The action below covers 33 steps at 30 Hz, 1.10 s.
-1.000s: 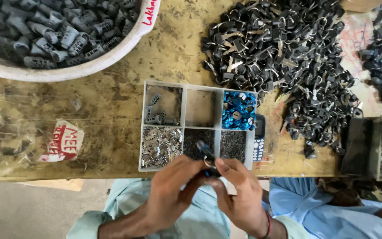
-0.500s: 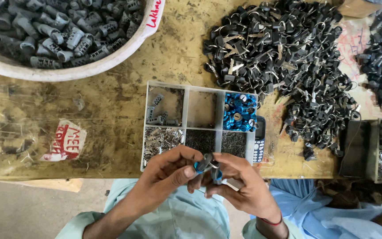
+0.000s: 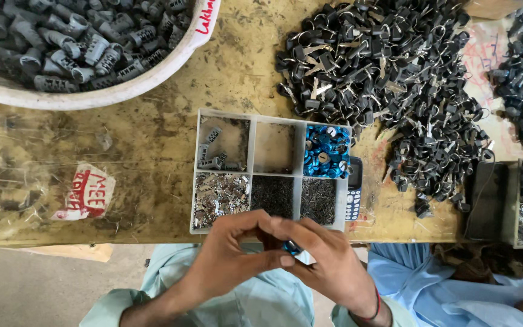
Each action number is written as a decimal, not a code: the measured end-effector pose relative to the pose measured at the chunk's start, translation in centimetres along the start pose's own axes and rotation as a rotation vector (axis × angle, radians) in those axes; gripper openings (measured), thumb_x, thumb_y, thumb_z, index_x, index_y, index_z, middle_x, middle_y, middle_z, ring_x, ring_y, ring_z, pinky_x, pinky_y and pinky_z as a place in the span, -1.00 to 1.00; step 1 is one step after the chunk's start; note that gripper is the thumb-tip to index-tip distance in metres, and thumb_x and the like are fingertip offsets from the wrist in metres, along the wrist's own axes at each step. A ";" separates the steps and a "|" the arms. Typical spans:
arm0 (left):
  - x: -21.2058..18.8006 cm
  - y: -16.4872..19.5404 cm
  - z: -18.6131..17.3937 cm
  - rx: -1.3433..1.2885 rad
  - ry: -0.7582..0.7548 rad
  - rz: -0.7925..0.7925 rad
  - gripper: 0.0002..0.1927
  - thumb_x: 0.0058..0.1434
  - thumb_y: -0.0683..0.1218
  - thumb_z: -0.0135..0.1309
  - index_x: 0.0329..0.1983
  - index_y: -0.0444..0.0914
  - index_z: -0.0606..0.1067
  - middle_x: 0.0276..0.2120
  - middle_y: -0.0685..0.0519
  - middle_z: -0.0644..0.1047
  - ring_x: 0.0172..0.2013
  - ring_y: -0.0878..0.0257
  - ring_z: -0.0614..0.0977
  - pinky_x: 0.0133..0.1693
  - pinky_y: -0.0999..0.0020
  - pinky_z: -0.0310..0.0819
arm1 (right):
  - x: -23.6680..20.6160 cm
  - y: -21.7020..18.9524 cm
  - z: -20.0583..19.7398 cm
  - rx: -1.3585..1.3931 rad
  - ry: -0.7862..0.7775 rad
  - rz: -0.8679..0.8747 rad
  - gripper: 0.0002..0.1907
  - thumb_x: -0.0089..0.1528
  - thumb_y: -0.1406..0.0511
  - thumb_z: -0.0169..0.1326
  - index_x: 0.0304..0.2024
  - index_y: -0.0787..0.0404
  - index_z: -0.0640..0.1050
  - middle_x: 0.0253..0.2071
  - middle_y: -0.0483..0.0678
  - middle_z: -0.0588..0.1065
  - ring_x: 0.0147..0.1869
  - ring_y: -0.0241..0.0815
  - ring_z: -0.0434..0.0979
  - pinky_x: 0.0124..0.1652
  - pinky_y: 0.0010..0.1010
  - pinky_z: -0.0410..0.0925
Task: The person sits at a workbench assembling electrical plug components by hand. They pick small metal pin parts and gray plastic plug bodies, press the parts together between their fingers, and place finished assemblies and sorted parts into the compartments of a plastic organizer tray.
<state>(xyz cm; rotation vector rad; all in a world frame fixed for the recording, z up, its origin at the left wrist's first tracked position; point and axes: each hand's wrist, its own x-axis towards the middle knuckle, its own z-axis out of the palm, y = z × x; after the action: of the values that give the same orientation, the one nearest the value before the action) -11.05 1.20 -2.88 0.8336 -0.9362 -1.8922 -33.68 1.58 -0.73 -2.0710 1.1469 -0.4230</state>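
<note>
Head camera looks straight down on a worn yellow workbench [image 3: 152, 139] and, at its near edge, two bare hands brought together over the person's lap. The left hand [image 3: 225, 266] and the right hand [image 3: 328, 266] meet fingertip to fingertip just below a divided plastic parts tray [image 3: 252, 172]. Between them sits a small blue part [image 3: 292, 247], mostly hidden: only a sliver of blue shows under the right hand's fingers, close against the left thumb tip. Both hands have their fingers curled inward and pressed together around that part, the left thumb and forefinger closing a loop, the right forefinger bent over the top. Whether the part is gripped by one hand or by both cannot be told from here.

The tray has six compartments. Its far row holds a few grey ribbed pieces at the left, a nearly bare middle cell, and blue caps [image 3: 327, 151] at the right. The near row holds bright metal bits, then two cells of fine dark pins. A small keypad phone [image 3: 353, 189] lies just beside the tray's right wall.

Farther off, a white basin [image 3: 122, 88] holds grey ribbed plastic sleeves, and a wide heap of black-headed keys [image 3: 388, 79] spreads over the bench at the right.
</note>
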 end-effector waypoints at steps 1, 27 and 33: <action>-0.1 0.1 0.2 0.075 0.026 0.007 -0.81 0.11 -0.19 0.39 -0.30 -0.33 0.58 -0.40 0.12 0.62 -0.33 0.42 0.61 -0.28 0.43 0.53 | 0.1 -0.4 -0.4 0.008 -0.011 -0.017 -0.34 0.07 0.35 0.39 0.21 0.14 0.47 -0.22 -0.03 0.55 -0.30 -0.02 0.61 -0.34 -0.27 0.46; -0.6 1.6 -3.6 1.367 0.360 0.080 -0.91 0.23 -0.09 0.12 -0.23 -0.15 0.49 -0.29 0.06 0.55 -0.27 0.01 0.65 -0.33 0.07 0.52 | 7.2 -1.5 -0.6 -0.362 -0.078 -0.086 -0.86 0.17 0.29 0.20 -0.30 0.21 0.53 -0.29 0.02 0.40 -0.20 0.05 0.52 -0.26 -0.11 0.36; -2.1 2.6 -3.3 1.231 0.365 0.201 -0.89 0.19 -0.15 0.12 -0.22 -0.19 0.48 -0.25 0.03 0.56 -0.34 -0.01 0.64 -0.40 0.09 0.50 | 6.8 -1.8 -0.4 -0.353 -0.154 -0.093 -0.84 0.14 0.34 0.14 -0.26 0.25 0.47 -0.27 0.04 0.40 -0.18 0.09 0.50 -0.29 -0.10 0.33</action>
<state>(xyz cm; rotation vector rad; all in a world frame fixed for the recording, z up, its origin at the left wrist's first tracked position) -6.49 1.17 -1.94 1.6103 -1.8506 -0.7808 -29.04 -3.64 0.44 -2.4209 1.0963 -0.1049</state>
